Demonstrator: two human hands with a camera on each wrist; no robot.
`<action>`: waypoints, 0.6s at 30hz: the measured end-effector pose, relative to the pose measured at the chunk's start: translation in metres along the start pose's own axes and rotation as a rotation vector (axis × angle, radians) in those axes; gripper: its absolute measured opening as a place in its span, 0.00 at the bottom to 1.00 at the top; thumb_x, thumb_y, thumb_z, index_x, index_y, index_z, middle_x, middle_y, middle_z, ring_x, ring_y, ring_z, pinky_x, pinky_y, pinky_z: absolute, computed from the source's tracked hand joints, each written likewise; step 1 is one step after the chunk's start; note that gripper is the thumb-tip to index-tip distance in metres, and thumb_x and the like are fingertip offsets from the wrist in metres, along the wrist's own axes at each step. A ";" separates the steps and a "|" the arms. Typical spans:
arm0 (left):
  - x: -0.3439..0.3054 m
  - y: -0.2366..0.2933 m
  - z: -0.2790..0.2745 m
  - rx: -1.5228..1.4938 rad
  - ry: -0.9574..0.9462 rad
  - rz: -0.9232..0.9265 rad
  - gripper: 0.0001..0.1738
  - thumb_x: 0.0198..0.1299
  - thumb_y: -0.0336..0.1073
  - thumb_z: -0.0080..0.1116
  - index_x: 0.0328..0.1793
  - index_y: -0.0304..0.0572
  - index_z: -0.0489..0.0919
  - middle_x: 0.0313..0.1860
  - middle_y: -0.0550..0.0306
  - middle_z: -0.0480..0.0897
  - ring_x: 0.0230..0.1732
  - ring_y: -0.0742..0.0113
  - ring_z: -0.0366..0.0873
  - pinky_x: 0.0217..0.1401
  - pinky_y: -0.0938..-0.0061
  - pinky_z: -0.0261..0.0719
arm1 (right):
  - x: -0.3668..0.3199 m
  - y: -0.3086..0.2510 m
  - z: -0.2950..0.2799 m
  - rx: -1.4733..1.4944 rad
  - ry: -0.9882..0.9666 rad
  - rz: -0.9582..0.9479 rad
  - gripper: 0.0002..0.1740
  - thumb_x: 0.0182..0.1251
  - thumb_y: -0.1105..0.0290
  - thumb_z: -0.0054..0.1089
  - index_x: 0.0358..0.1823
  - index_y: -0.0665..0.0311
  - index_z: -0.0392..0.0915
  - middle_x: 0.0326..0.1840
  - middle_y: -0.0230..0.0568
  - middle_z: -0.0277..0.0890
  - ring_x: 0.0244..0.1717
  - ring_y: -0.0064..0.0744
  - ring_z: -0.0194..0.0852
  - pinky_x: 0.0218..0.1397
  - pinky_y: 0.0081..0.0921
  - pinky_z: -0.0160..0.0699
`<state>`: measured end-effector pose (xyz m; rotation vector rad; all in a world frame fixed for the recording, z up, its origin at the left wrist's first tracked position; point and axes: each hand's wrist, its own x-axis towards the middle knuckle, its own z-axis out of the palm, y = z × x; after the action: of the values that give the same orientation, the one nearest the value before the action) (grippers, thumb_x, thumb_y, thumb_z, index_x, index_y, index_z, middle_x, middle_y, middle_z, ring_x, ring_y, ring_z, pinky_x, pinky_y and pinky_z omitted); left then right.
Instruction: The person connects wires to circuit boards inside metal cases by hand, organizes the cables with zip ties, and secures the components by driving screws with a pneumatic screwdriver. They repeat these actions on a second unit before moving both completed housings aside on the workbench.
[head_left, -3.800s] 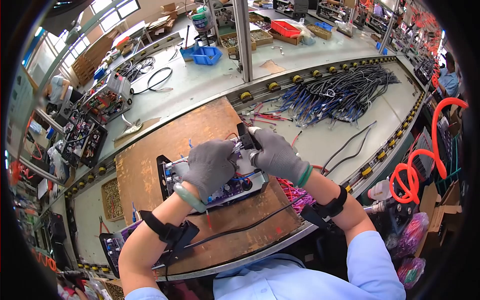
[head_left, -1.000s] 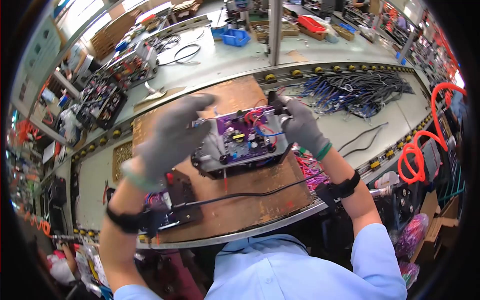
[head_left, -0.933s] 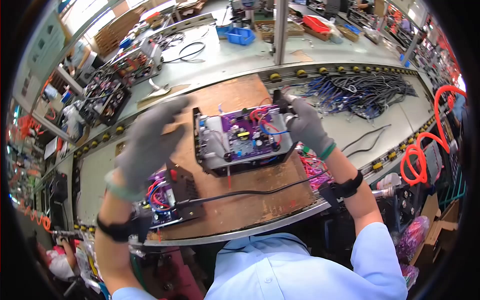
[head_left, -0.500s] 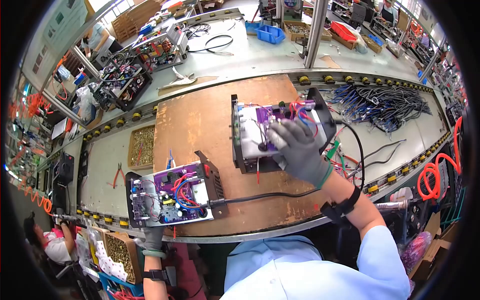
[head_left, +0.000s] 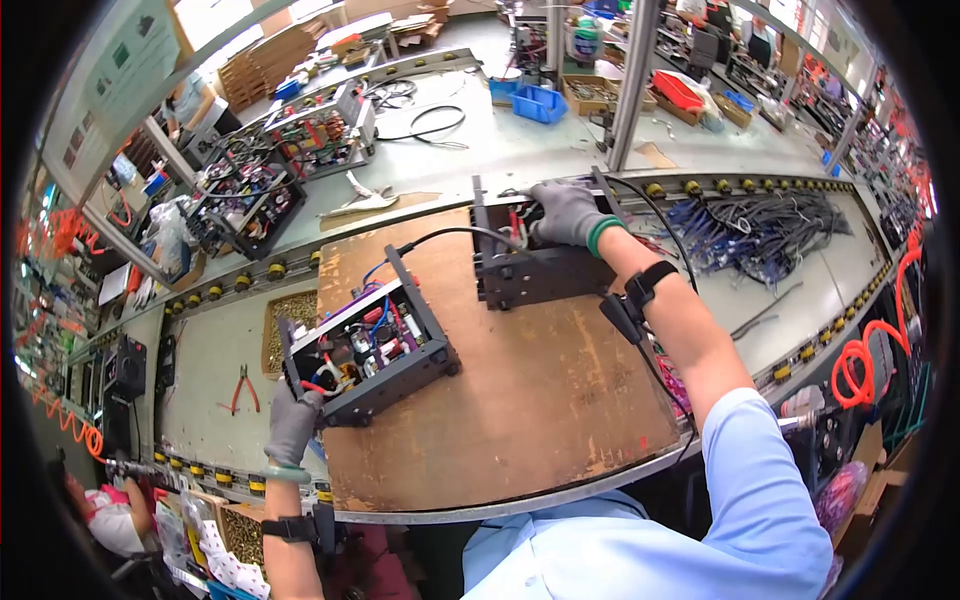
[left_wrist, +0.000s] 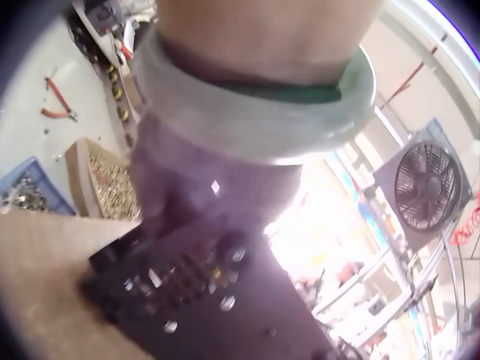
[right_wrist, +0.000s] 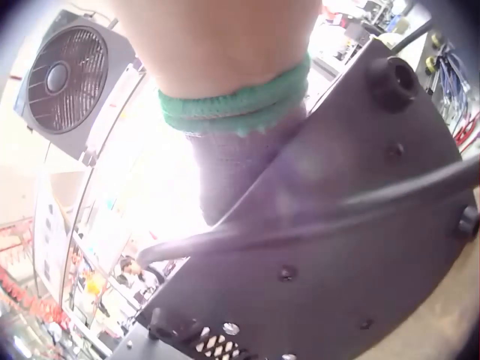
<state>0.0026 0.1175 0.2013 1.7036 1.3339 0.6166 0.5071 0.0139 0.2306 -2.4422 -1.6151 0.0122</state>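
Note:
On the brown wooden board (head_left: 500,400) stand two open black metal chassis filled with electronics. The left chassis (head_left: 395,375) stands at an angle, its wires and components facing up and a black panel towards me. My gloved left hand (head_left: 293,425) grips its near left end; the left wrist view shows that hand behind the dark panel (left_wrist: 262,315). Farther back, the right chassis (head_left: 550,277) turns a flat black panel towards me. My gloved right hand (head_left: 570,212) holds it from above, fingers partly hidden inside. A black cable (head_left: 450,231) runs between both chassis.
Red-handled pliers (head_left: 243,390) and a box of small brass-coloured parts (head_left: 285,330) lie left of the board. A heap of dark cables (head_left: 765,230) lies to the right. Rails with yellow rollers (head_left: 690,187) border the bench, and a metal post (head_left: 633,90) rises behind.
Both chassis have turned from purple circuit boards facing up to black panels facing me. The left one sits farther from the front edge. My right hand has moved back over the right chassis.

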 end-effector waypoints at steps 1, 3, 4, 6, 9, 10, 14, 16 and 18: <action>-0.006 0.003 -0.002 -0.013 -0.042 -0.024 0.13 0.61 0.37 0.62 0.49 0.40 0.77 0.28 0.59 0.80 0.22 0.72 0.77 0.22 0.74 0.74 | -0.005 -0.002 -0.001 -0.002 0.016 -0.038 0.32 0.54 0.55 0.68 0.64 0.52 0.80 0.61 0.48 0.80 0.66 0.44 0.76 0.71 0.40 0.70; -0.021 -0.008 -0.004 -0.071 -0.104 -0.101 0.14 0.62 0.36 0.61 0.50 0.40 0.75 0.26 0.60 0.77 0.17 0.73 0.74 0.16 0.75 0.70 | -0.027 -0.019 -0.015 0.057 0.015 -0.144 0.28 0.51 0.58 0.68 0.56 0.55 0.85 0.53 0.50 0.84 0.60 0.48 0.80 0.62 0.41 0.77; -0.030 -0.023 -0.008 -0.126 -0.097 -0.101 0.13 0.63 0.35 0.60 0.50 0.39 0.73 0.25 0.62 0.75 0.16 0.73 0.72 0.15 0.74 0.70 | -0.034 -0.021 -0.013 0.101 -0.025 -0.194 0.26 0.49 0.58 0.68 0.53 0.56 0.86 0.50 0.51 0.85 0.55 0.49 0.83 0.59 0.42 0.80; -0.056 -0.039 -0.016 -0.035 -0.054 -0.056 0.12 0.65 0.35 0.60 0.47 0.39 0.71 0.32 0.62 0.76 0.28 0.75 0.72 0.26 0.75 0.71 | -0.061 -0.032 0.000 0.083 0.014 -0.240 0.24 0.48 0.55 0.70 0.46 0.60 0.86 0.45 0.51 0.85 0.50 0.51 0.85 0.55 0.43 0.80; -0.095 -0.080 -0.027 -0.074 0.102 -0.095 0.25 0.66 0.42 0.63 0.62 0.34 0.71 0.42 0.57 0.75 0.37 0.74 0.71 0.35 0.76 0.71 | -0.112 -0.049 0.001 0.047 0.033 -0.293 0.26 0.49 0.52 0.71 0.47 0.60 0.85 0.44 0.52 0.84 0.49 0.51 0.84 0.53 0.43 0.80; -0.086 -0.149 -0.043 0.250 0.298 0.069 0.30 0.68 0.44 0.62 0.68 0.30 0.70 0.50 0.50 0.77 0.43 0.69 0.74 0.41 0.73 0.74 | -0.121 -0.049 0.004 0.016 0.041 -0.311 0.28 0.49 0.52 0.71 0.51 0.60 0.84 0.45 0.52 0.84 0.50 0.51 0.84 0.53 0.42 0.79; -0.109 -0.082 -0.044 0.134 0.110 -0.226 0.38 0.71 0.48 0.60 0.76 0.26 0.64 0.57 0.40 0.78 0.51 0.57 0.76 0.56 0.65 0.76 | -0.145 -0.030 -0.053 0.443 -0.121 -0.221 0.35 0.57 0.61 0.69 0.68 0.63 0.75 0.46 0.52 0.85 0.47 0.49 0.86 0.51 0.41 0.84; -0.103 -0.089 -0.042 0.219 0.161 -0.203 0.41 0.71 0.50 0.59 0.79 0.27 0.62 0.61 0.35 0.78 0.57 0.51 0.78 0.63 0.62 0.74 | -0.140 0.016 -0.039 0.771 0.345 -0.361 0.27 0.65 0.63 0.66 0.66 0.62 0.78 0.46 0.48 0.86 0.45 0.38 0.86 0.49 0.33 0.84; -0.112 -0.080 -0.037 0.654 0.335 0.157 0.38 0.71 0.48 0.59 0.80 0.36 0.61 0.60 0.38 0.80 0.52 0.47 0.83 0.56 0.59 0.79 | -0.180 0.053 -0.078 0.784 0.390 -0.143 0.17 0.69 0.66 0.63 0.56 0.63 0.84 0.40 0.45 0.87 0.41 0.32 0.85 0.44 0.28 0.83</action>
<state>-0.1025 0.0283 0.1658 2.3197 1.7826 0.6117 0.4935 -0.1831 0.2770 -1.6135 -1.2764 0.1145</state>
